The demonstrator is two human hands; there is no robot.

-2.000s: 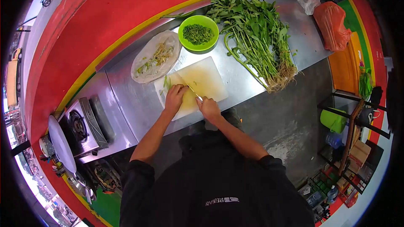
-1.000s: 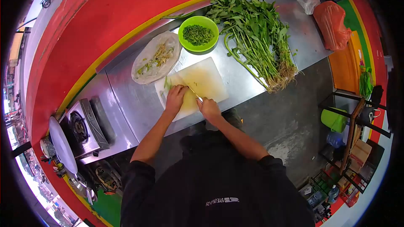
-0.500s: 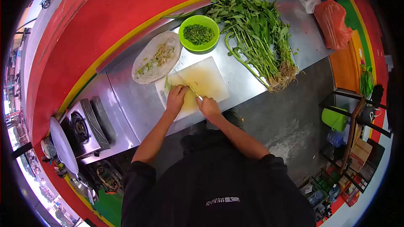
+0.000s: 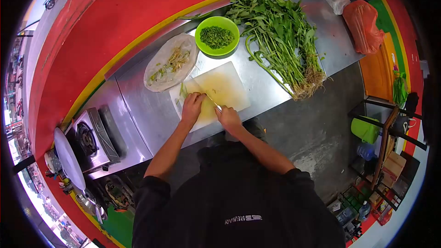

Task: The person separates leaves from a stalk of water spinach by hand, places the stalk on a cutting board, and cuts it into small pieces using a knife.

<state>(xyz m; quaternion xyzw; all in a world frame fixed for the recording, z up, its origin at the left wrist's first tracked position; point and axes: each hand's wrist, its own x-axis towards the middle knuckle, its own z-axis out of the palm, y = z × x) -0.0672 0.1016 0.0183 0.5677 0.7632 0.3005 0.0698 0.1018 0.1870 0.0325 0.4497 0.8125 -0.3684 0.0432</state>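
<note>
A white cutting board with a yellowish middle lies on the steel counter. My right hand is closed on the handle of a knife, whose blade points up and left across the board. Close to the blade, my left hand rests on the board with its fingers bent together; what they hold, if anything, is hidden. Pale green stem pieces lie just above the left hand. Behind the board stands a green bowl of chopped greens.
Left of the bowl, a plastic bag holds trimmings. A large bundle of leafy greens with roots lies right of the board. A red bag sits at the far right, a gas stove at the left.
</note>
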